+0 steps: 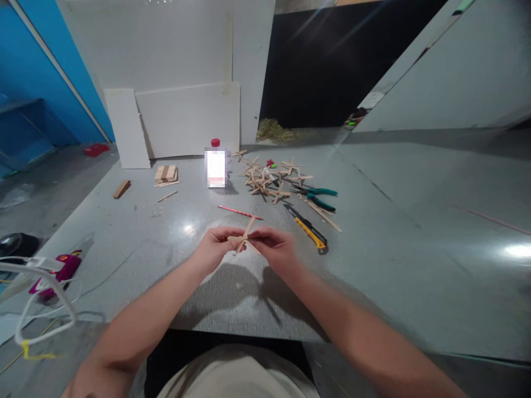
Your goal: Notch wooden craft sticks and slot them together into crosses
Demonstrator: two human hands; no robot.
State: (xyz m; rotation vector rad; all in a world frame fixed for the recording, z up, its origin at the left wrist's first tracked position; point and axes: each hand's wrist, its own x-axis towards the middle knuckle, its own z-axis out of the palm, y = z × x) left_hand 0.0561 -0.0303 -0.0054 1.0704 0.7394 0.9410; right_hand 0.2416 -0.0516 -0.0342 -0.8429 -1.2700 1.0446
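Between my two hands, above the table, is a star-like piece of crossed wooden craft sticks (250, 226). My left hand (218, 243) pinches its left arm, fingers closed. From the other side, my right hand (274, 243) is closed on the piece near its centre; the fingertips are slightly blurred. Just beyond the hands lies a red pencil (239, 211). To the right rests a yellow utility knife (307, 228) with its blade end pointing away. Farther back, a pile of similar crossed-stick pieces (265, 179) sits beside green-handled pliers (317, 193).
A red-capped bottle (215, 142) with a blurred-out body stands at the back. Left of it are a bundle of craft sticks (166, 173) and a small wooden block (121, 189). A purple device (66, 268) with white cables lies at the table's left edge. White boards (188, 119) lean behind.
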